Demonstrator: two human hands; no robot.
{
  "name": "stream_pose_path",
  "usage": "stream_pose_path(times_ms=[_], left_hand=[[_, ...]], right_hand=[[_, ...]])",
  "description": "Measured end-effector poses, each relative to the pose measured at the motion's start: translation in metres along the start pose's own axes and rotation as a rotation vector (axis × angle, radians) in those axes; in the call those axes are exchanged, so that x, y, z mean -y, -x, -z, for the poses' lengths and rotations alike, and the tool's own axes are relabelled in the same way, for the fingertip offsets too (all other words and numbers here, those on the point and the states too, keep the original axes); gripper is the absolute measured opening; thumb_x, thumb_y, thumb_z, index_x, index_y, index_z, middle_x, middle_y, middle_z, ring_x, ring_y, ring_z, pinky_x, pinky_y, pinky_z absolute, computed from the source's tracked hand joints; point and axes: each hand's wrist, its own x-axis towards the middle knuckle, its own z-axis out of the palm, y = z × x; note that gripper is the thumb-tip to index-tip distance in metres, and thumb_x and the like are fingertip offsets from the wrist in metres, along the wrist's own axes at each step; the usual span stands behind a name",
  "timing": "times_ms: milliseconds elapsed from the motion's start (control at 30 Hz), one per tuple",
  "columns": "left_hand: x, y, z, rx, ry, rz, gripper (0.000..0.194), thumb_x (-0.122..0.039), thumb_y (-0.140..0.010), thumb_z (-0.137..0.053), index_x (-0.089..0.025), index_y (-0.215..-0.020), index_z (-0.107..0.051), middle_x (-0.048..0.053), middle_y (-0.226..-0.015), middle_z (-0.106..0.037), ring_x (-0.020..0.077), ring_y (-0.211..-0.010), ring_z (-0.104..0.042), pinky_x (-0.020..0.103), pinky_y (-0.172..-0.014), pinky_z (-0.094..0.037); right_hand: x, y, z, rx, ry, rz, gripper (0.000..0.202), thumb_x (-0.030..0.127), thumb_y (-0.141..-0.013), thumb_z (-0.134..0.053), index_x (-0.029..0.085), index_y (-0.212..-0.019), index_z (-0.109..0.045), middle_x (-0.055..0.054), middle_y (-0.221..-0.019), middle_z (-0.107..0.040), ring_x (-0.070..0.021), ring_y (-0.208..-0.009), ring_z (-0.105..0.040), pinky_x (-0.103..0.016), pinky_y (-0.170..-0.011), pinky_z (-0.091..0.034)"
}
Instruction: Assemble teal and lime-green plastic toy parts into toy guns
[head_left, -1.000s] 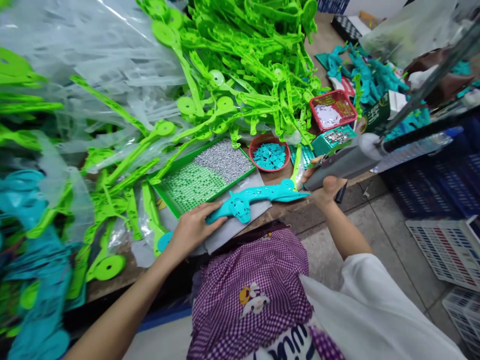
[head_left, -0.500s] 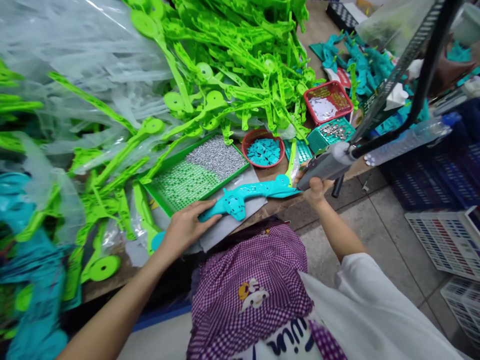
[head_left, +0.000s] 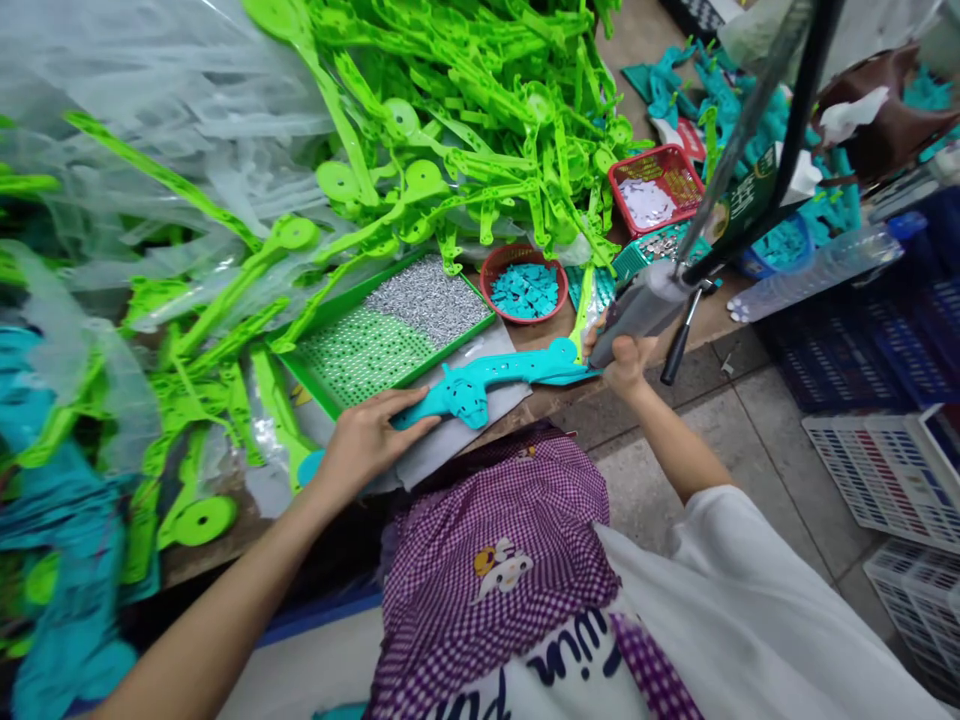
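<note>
A turquoise plastic part [head_left: 510,372], shaped like an animal head with a long curved body, lies along the table's front edge. My left hand [head_left: 375,437] grips its left end between thumb and fingers. My right hand [head_left: 628,362] is wrapped round a grey cylindrical power screwdriver [head_left: 643,308], which hangs from a black cord and tilts down to the left. Its lower end is at the turquoise part's right tip; whether they touch is hidden. A lime-green piece [head_left: 585,315] sticks up beside the part's round end. Behind the part sits a green perforated tray [head_left: 337,350] of small silvery screws.
Lime-green plastic parts [head_left: 480,110] are heaped at the back, with clear plastic bags [head_left: 187,90] to the left. A red round basket [head_left: 525,318] holds turquoise pieces. A red square basket [head_left: 675,160] holds white pieces. Blue crates [head_left: 810,340] stand at right.
The view has shifted slightly. The screwdriver's upper end and cord have swung a little left, uncovering a black-handled tool behind it. Both hands keep their grips, and the turquoise part stays in place.
</note>
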Motion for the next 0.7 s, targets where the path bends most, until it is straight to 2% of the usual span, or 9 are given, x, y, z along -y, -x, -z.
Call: stream_pose_path(times_ms=[133, 267, 400, 533, 600, 700], left_hand=[[0.0, -0.001, 0.0, 0.006, -0.012, -0.025, 0.052, -0.069, -0.082, -0.054, -0.027, -0.104, -0.074, 0.003, -0.107, -0.076, 0.0285, -0.096, -0.07, 0.043, -0.09, -0.056], [0.002, -0.001, 0.0, 0.007, -0.037, -0.044, 0.047, -0.065, -0.084, -0.055, -0.027, -0.105, -0.073, 0.002, -0.11, -0.075, 0.0288, -0.098, -0.07, 0.042, -0.09, -0.056], [0.001, -0.004, 0.0, 0.026, -0.049, -0.056, 0.055, -0.066, -0.083, -0.054, -0.02, -0.107, -0.073, 0.01, -0.11, -0.075, 0.0297, -0.098, -0.071, 0.041, -0.09, -0.056], [-0.003, -0.003, -0.002, 0.036, -0.019, -0.052, 0.055, -0.064, -0.082, -0.055, -0.021, -0.111, -0.071, 0.011, -0.113, -0.074, 0.0289, -0.102, -0.069, 0.041, -0.093, -0.055], [-0.004, 0.001, -0.003, -0.016, 0.024, -0.056, 0.052, -0.06, -0.084, -0.056, -0.021, -0.114, -0.07, 0.01, -0.116, -0.073, 0.028, -0.105, -0.068, 0.043, -0.096, -0.053], [-0.005, 0.011, -0.001, -0.219, 0.102, -0.043, 0.045, -0.053, -0.088, -0.056, -0.02, -0.118, -0.067, 0.01, -0.116, -0.072, 0.0257, -0.106, -0.067, 0.045, -0.1, -0.052]], right_hand=[[0.027, -0.021, 0.004, -0.061, -0.028, 0.077, 0.068, 0.088, -0.067, -0.047, 0.022, -0.074, -0.062, 0.002, -0.053, -0.057, -0.0124, -0.043, -0.056, -0.026, -0.043, -0.048], [0.04, -0.041, 0.0, -0.041, 0.099, 0.181, 0.061, 0.084, -0.072, -0.051, 0.023, -0.073, -0.061, 0.003, -0.059, -0.055, -0.0131, -0.054, -0.059, -0.028, -0.052, -0.052], [0.045, -0.046, -0.027, 0.056, 0.203, 0.246, 0.052, 0.075, -0.077, -0.056, 0.024, -0.078, -0.062, 0.003, -0.067, -0.055, -0.0146, -0.066, -0.059, -0.032, -0.065, -0.055], [0.063, -0.044, -0.056, 0.181, 0.216, 0.313, 0.051, 0.073, -0.081, -0.055, 0.024, -0.093, -0.063, 0.0, -0.081, -0.061, -0.0165, -0.078, -0.061, -0.036, -0.075, -0.056], [0.074, -0.044, -0.065, 0.227, 0.217, 0.337, 0.052, 0.071, -0.081, -0.057, 0.024, -0.101, -0.062, -0.001, -0.089, -0.062, -0.0173, -0.083, -0.061, -0.036, -0.079, -0.055], [0.086, -0.044, -0.072, 0.26, 0.218, 0.345, 0.05, 0.068, -0.083, -0.058, 0.024, -0.108, -0.061, -0.002, -0.095, -0.063, -0.0176, -0.086, -0.061, -0.036, -0.08, -0.055]])
